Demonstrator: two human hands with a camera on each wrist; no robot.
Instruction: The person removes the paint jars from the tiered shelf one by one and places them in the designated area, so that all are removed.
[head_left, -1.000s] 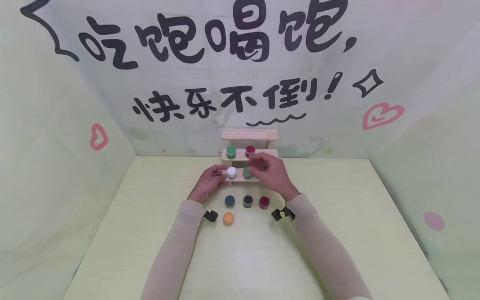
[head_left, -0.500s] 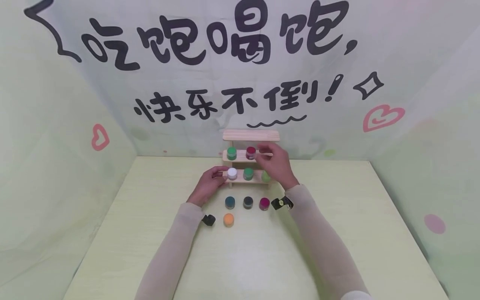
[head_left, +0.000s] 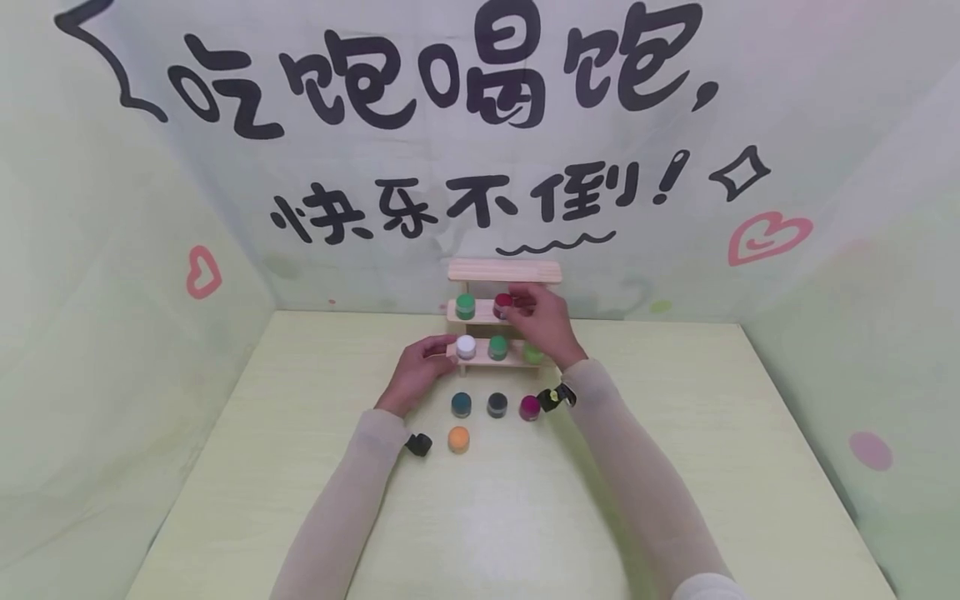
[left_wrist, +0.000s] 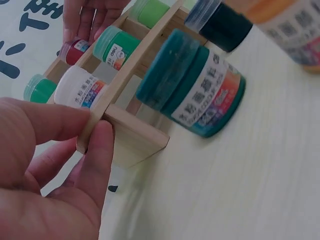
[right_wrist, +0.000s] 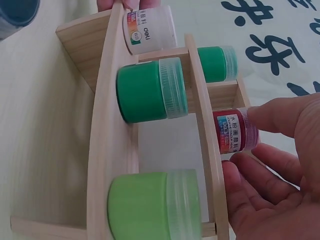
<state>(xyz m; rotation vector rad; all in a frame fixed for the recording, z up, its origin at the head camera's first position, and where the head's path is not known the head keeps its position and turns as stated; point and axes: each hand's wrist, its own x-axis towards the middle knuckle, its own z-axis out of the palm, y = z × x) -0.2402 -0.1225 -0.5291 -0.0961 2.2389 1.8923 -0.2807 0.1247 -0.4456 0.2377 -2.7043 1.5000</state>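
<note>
A small three-tier wooden rack (head_left: 504, 271) stands at the back of the table, bearing several paint jars. My left hand (head_left: 414, 375) pinches the left end of its lowest shelf between thumb and fingers, beside a white paint jar (head_left: 466, 347). On the middle shelf, my right hand (head_left: 546, 321) holds a red paint jar (right_wrist: 231, 131), thumb on the lid and fingers at its far side. Left of that sits a green paint jar (head_left: 465, 307). The lowest shelf also carries another green jar (right_wrist: 150, 91) and a light green jar (right_wrist: 150, 206), partly below my right wrist.
In front of the rack stand a teal jar (head_left: 461, 405), a dark jar (head_left: 497, 406) and a magenta jar (head_left: 529, 407) in a row. Nearer is an orange jar (head_left: 459, 440). A printed cloth backdrop (head_left: 360, 275) rises behind the table.
My right hand has gone from over the lowest shelf up to the middle shelf, then left onto the red paint jar. The light green jar has come into sight. My left hand stays on the rack.
</note>
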